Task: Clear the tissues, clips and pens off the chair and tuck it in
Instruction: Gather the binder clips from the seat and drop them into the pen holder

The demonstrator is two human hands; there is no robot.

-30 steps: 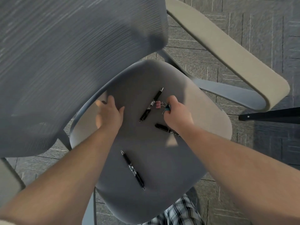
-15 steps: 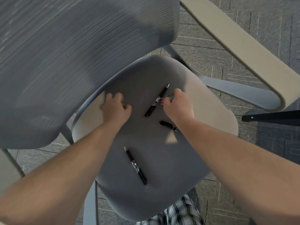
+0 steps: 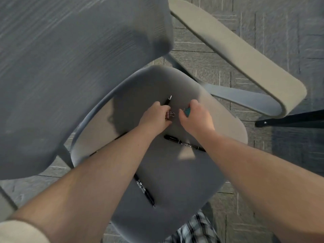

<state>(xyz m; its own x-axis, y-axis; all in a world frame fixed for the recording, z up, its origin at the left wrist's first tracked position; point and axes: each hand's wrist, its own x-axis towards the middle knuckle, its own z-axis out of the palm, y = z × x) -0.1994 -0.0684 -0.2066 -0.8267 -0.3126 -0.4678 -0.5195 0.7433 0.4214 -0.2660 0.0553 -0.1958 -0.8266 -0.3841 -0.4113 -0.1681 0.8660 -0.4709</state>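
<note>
I look down on a grey office chair seat. My left hand is closed on a pink binder clip in the middle of the seat, and it covers most of a black pen whose tip sticks out beyond the fingers. My right hand pinches a teal binder clip just to the right. A second black pen lies partly under my right forearm. A third black pen lies near the seat's front, partly under my left forearm. I see no tissues.
The chair's mesh backrest fills the upper left. A beige armrest runs across the upper right. A black bar lies over the grey carpet tiles at right. Checked cloth shows at the bottom.
My left hand moved right from the seat's back edge onto the pink clip and the pen. My right hand lifted the teal clip slightly to the right.
</note>
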